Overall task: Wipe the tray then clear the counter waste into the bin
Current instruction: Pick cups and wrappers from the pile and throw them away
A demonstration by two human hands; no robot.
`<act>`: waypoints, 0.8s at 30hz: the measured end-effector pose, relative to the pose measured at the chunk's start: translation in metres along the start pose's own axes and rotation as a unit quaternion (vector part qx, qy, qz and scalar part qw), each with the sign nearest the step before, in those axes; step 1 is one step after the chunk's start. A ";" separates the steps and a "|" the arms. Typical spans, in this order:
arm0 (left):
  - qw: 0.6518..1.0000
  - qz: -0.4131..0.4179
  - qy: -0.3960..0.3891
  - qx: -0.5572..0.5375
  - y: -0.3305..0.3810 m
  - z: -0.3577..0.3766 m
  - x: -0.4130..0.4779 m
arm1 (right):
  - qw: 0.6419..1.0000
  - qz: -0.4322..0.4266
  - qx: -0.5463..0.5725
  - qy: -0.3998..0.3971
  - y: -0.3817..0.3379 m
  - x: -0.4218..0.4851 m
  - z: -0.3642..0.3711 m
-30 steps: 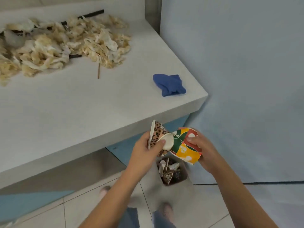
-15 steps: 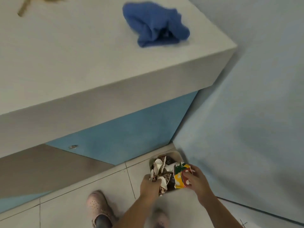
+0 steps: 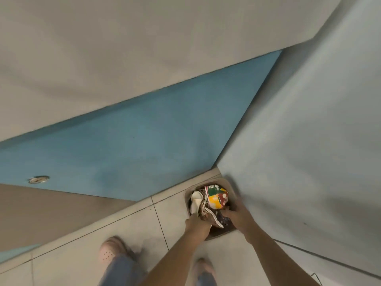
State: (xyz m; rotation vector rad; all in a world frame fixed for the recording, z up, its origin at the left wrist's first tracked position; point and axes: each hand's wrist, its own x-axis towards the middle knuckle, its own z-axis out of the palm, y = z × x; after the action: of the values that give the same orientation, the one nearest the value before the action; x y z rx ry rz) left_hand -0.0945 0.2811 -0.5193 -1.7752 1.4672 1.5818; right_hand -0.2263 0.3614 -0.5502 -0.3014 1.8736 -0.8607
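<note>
Cups were at the bin; the rest of the job was out of sight.
The bin (image 3: 186, 200) stood on the floor (image 3: 82, 244) in the corner by the right wall (image 3: 309, 141), both hands down in it. The bright cup (image 3: 216, 198) lay inside at the far side, free of either hand. The left hand (image 3: 195, 223) seemed to have its grip closed on the spotted cup (image 3: 208, 216); the right hand (image 3: 233, 215) was too blurred to tell its grip. Only the edge of the tabletop (image 3: 144, 38) showed and the tray was unseen, so I could not judge wiping or leftover waste.
</note>
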 end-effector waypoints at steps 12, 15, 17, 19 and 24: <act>0.949 0.276 0.154 0.009 0.064 -0.105 -0.169 | 0.991 -0.101 0.062 0.058 -0.179 -0.156 -0.002; 0.904 0.374 0.197 0.054 0.081 -0.142 -0.237 | 0.978 -0.175 0.094 0.058 -0.245 -0.207 -0.004; 0.874 0.425 0.221 0.078 0.092 -0.166 -0.280 | 0.965 -0.226 0.117 0.058 -0.288 -0.240 -0.002; 0.854 0.454 0.246 0.070 0.102 -0.190 -0.316 | 0.951 -0.265 0.148 0.057 -0.329 -0.266 0.005; 0.818 0.481 0.314 0.012 0.115 -0.262 -0.376 | 0.925 -0.364 0.109 -0.009 -0.415 -0.315 0.040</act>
State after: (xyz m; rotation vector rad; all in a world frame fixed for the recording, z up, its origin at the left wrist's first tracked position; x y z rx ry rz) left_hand 0.0036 0.1977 -0.0653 -1.6875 3.0391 1.3039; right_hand -0.1160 0.2220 -0.0588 -0.8953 1.6241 -1.5407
